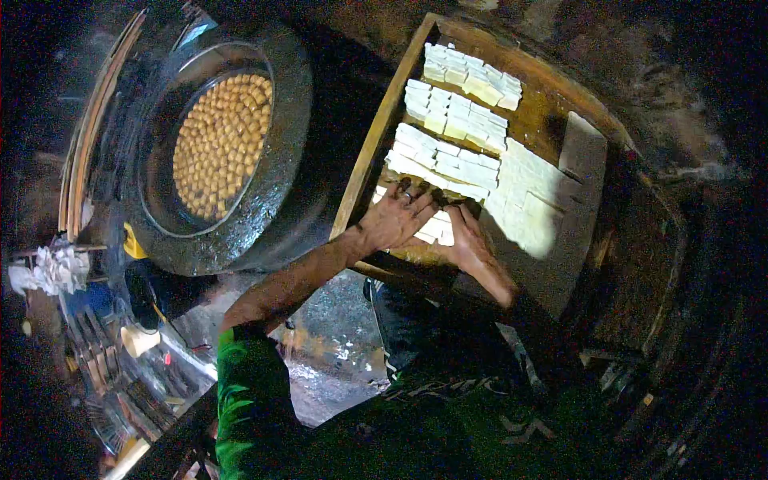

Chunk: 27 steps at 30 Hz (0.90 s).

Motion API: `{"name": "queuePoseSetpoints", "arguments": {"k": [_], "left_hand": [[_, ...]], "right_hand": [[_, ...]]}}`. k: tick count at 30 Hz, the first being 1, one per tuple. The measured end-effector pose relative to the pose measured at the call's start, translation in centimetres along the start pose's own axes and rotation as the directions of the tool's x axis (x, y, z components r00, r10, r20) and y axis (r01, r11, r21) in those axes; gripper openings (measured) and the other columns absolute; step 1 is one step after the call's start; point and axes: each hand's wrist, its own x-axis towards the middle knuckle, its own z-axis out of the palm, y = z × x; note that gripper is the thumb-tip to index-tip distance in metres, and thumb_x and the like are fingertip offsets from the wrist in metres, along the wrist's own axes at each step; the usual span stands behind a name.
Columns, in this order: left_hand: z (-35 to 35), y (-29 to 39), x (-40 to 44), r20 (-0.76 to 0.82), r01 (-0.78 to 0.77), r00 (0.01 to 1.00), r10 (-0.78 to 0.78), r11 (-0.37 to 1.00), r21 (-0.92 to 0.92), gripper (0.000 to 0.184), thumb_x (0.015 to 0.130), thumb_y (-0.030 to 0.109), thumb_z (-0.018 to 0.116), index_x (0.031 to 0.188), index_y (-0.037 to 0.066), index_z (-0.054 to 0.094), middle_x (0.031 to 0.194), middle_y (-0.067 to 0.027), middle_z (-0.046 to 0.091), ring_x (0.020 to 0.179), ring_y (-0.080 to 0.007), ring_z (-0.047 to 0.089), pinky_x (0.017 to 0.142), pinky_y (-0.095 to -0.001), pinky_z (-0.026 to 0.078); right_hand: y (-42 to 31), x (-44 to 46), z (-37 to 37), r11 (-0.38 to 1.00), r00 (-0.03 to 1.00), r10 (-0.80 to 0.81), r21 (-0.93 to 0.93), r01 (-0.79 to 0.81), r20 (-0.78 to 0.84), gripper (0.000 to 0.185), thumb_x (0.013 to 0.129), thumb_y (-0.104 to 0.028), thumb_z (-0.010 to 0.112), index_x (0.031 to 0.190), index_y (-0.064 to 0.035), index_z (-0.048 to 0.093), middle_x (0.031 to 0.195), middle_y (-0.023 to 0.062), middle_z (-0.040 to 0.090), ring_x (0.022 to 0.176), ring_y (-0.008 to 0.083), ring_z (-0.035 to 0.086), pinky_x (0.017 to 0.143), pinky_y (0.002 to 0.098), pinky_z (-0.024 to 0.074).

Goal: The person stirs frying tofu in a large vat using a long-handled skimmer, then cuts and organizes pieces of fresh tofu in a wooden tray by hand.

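Rows of white blocks that look like tofu [444, 156] lie in a shallow wooden tray [366, 172]. My left hand [398, 214] rests over the row nearest me, its fingers bent down onto the blocks. Close beside it, my right hand [472, 234] has its fingers curled against the right part of the same row. Part of that row shows between and below my hands; my fingertips are partly hidden. To the right of the rows lies a flat, pale slab scored into pieces [524, 200].
Left of the tray stands a big round pan [284, 152] full of golden-brown pieces [222, 144]. A thin board [588, 152] lies at the tray's right. Crumpled white material [60, 268] and a yellow object [133, 242] are at the far left.
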Motion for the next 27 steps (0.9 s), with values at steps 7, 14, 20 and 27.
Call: {"name": "queuePoseSetpoints", "arguments": {"k": [7, 14, 20, 27], "left_hand": [[-0.9, -0.3, 0.0, 0.019, -0.020, 1.000, 0.020, 1.000, -0.015, 0.071, 0.082, 0.051, 0.058, 0.136, 0.007, 0.045, 0.141, -0.0165, 0.043, 0.134, -0.0369, 0.035, 0.107, -0.0577, 0.027], [-3.4, -0.4, -0.9, 0.133, 0.078, 0.989, -0.065, 0.993, -0.093, 0.091, 0.077, 0.057, 0.064, 0.145, 0.006, 0.031, 0.143, -0.0155, 0.040, 0.136, -0.0331, 0.032, 0.106, -0.0524, 0.029], [-3.8, -3.2, -3.7, 0.181, 0.119, 0.975, -0.132, 0.990, 0.081, 0.096, 0.072, 0.056, 0.070, 0.145, 0.008, 0.032, 0.144, -0.0123, 0.039, 0.135, -0.0298, 0.033, 0.108, -0.0471, 0.026], [-3.8, -4.9, -3.0, 0.260, 0.085, 0.960, -0.100, 0.994, 0.069, 0.075, 0.071, 0.037, 0.074, 0.133, 0.007, 0.046, 0.132, -0.0121, 0.051, 0.125, -0.0310, 0.043, 0.106, -0.0515, 0.030]], "right_hand": [[0.4, -0.6, -1.5, 0.994, 0.998, 0.064, 0.089, -0.064, 0.003, 0.080, 0.066, -0.022, 0.083, 0.131, 0.0003, 0.043, 0.126, 0.0253, 0.050, 0.117, 0.0418, 0.051, 0.095, 0.0450, 0.0453], [-1.1, -0.4, 0.9, 0.996, 0.996, 0.089, -0.013, -0.089, 0.013, 0.099, 0.066, -0.027, 0.085, 0.142, 0.0038, 0.030, 0.139, 0.0254, 0.038, 0.125, 0.0458, 0.041, 0.100, 0.0522, 0.0390], [-3.7, 0.7, -0.4, 0.956, 0.985, -0.108, -0.287, 0.065, -0.136, 0.103, 0.061, -0.038, 0.085, 0.141, 0.0013, 0.035, 0.137, 0.0155, 0.042, 0.121, 0.0310, 0.039, 0.095, 0.0482, 0.0331], [-5.6, 4.5, 2.8, 0.968, 0.998, -0.061, -0.243, 0.056, -0.016, 0.078, 0.064, -0.040, 0.081, 0.124, -0.0018, 0.051, 0.121, 0.0118, 0.054, 0.110, 0.0271, 0.046, 0.084, 0.0430, 0.0361]]}}
